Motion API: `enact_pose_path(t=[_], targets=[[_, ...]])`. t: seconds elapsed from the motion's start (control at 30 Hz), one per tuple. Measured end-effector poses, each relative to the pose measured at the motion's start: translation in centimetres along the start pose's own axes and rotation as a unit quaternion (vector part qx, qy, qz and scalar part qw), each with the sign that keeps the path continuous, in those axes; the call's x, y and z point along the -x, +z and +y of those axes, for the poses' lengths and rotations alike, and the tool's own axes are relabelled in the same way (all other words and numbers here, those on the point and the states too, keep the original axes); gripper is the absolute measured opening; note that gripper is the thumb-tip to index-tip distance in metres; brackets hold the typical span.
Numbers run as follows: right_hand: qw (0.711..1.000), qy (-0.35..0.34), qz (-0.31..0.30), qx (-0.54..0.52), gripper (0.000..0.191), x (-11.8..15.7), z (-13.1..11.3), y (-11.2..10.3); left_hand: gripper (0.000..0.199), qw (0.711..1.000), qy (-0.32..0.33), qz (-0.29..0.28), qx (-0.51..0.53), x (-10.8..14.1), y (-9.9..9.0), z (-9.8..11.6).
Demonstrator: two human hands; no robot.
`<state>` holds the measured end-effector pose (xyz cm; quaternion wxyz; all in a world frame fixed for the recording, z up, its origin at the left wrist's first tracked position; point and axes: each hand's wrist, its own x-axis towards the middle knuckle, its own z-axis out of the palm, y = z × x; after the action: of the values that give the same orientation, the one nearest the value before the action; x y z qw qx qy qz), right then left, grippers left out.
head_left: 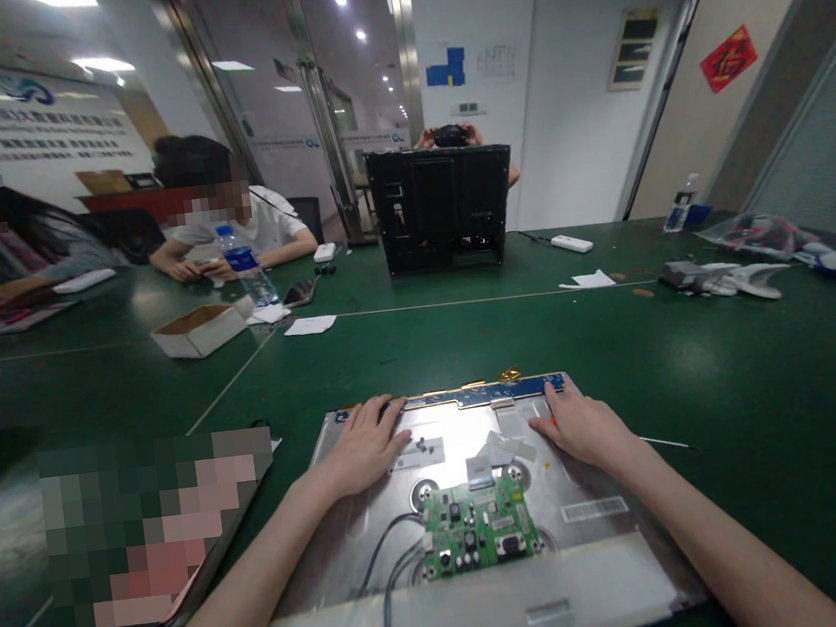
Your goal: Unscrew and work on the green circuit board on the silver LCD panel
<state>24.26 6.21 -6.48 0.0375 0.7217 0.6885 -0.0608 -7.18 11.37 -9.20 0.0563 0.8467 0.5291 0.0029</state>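
A display panel (612, 558) lies back side up on the table, its metal back facing me. My left hand (365, 445) rests on its upper left part, fingers spread towards the far edge. At the upper right, my right hand (585, 422) has its fingertips on the narrow blue circuit strip (484, 395). A screwdriver passes under that palm: its thin shaft (666, 443) sticks out to the right and a bit of red shows by the thumb. Between my arms sits a green circuit board (479, 526) with black cables (387, 599). Several small screws (425, 445) lie near my left hand.
Across the green table (422, 348) stands a black monitor housing (443, 208), a person behind it. Two people sit at the left. A small open box (198, 332), a water bottle (245, 268) and a phone (300, 293) are left; plastic bags (757, 240) lie far right.
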Motion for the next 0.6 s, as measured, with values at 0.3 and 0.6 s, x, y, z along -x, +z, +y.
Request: enact_pose_path(t=[0.3, 0.6], targets=[[1.000, 0.010, -0.003, -0.003, 0.038, 0.0, 0.1, 0.0, 0.054, 1.000, 0.014, 0.024, -0.008, -0.2, 0.4, -0.4], [1.000, -0.002, 0.004, 0.000, 0.040, -0.1, 0.0, 0.3, 0.050, 0.995, 0.043, 0.086, 0.011, 0.1, 1.0, -0.7]])
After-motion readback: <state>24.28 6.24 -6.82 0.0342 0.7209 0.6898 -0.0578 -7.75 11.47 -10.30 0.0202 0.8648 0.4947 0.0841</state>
